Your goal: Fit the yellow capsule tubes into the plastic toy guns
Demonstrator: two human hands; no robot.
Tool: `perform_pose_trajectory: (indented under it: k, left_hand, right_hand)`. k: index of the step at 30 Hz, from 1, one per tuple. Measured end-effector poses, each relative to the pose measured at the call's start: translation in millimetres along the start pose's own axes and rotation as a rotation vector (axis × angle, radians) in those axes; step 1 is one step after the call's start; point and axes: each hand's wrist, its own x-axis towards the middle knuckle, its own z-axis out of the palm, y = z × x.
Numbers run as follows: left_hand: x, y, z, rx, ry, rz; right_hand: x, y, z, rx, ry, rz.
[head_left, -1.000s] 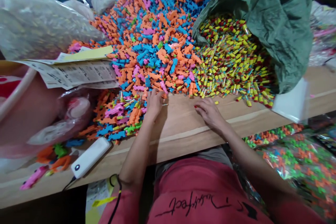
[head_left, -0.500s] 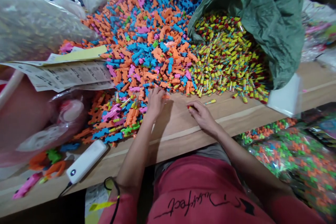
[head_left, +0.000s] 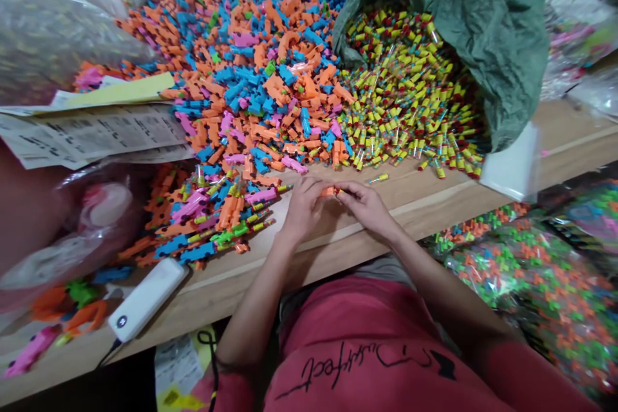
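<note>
My left hand [head_left: 304,209] and my right hand [head_left: 364,206] meet above the wooden table top [head_left: 425,199], just in front of the heaps. Between their fingertips shows a small orange plastic piece [head_left: 328,192]. My left fingers pinch it, and my right fingers seem to pinch a small tube against its end, mostly hidden. Behind them lies a large heap of orange, blue and pink plastic pieces [head_left: 251,58]. To its right, yellow-and-red capsule tubes [head_left: 410,90] spill from a green woven sack [head_left: 483,32]. A single loose tube [head_left: 379,177] lies near my right hand.
Printed papers [head_left: 91,135] and a yellow sheet [head_left: 120,91] lie at the left, beside a mixed pile of assembled pieces [head_left: 207,212]. A white power bank [head_left: 145,299] sits near the table's front edge. Filled plastic bags [head_left: 531,296] lie below the table at right.
My hands have moved together and now meet at the orange piece. The loose tube that lay near my right hand is farther from the fingers, and the view has shifted slightly.
</note>
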Motion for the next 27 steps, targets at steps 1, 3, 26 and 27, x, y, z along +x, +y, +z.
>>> perform_pose_trajectory:
  k: [1, 3, 26, 27]
  left_hand:
    - [-0.1, 0.2, -0.5, 0.021, -0.015, -0.001]
    - [0.0, 1.2, -2.0, 0.062, -0.047, -0.008]
    - [-16.1, 15.5, -27.9, 0.27, -0.202, -0.011]
    - [-17.2, 13.5, -51.0, 0.298, -0.19, -0.055]
  right_hand:
    - [-0.3, 0.5, -0.4, -0.003, 0.0, 0.0]
    - [-1.1, 0.2, -0.8, 0.011, 0.002, 0.013]
    - [-12.3, -3.0, -1.4, -0.152, -0.137, 0.006]
    - [-10.6, -5.4, -8.0, -0.157, -0.132, -0.005]
